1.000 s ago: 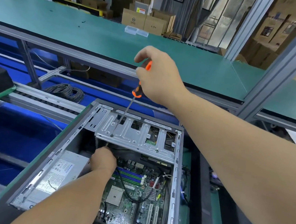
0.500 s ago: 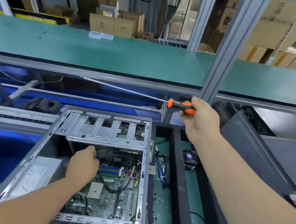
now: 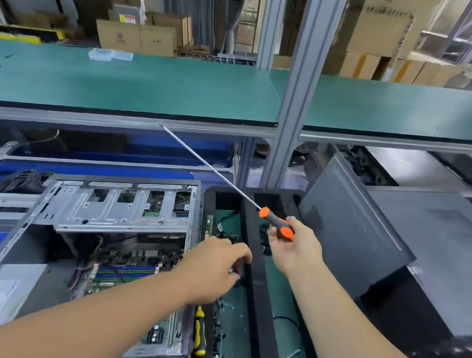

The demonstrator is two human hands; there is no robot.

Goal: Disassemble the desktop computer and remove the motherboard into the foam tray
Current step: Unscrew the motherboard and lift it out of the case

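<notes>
The right hand [image 3: 294, 250] had its grip curled round the orange-and-black handle of one long screwdriver [image 3: 276, 223], whose thin shaft slanted up and to the left, its tip near the edge of the upper green shelf [image 3: 139, 87]. The left hand [image 3: 214, 267] reached across the right wall of the one open computer case [image 3: 120, 213], its fingers bent over the black foam tray [image 3: 257, 268]; whether that grip pinched anything could not be told. Inside the case the one motherboard [image 3: 123, 272] still lay flat, below the silver drive cage [image 3: 120, 210]. A second screwdriver [image 3: 198, 332], yellow and black, lay between the case and the tray's foam wall. One dark side panel [image 3: 351, 237] leaned to the right of the tray. Several cardboard boxes [image 3: 133, 36] stood behind the shelf.
</notes>
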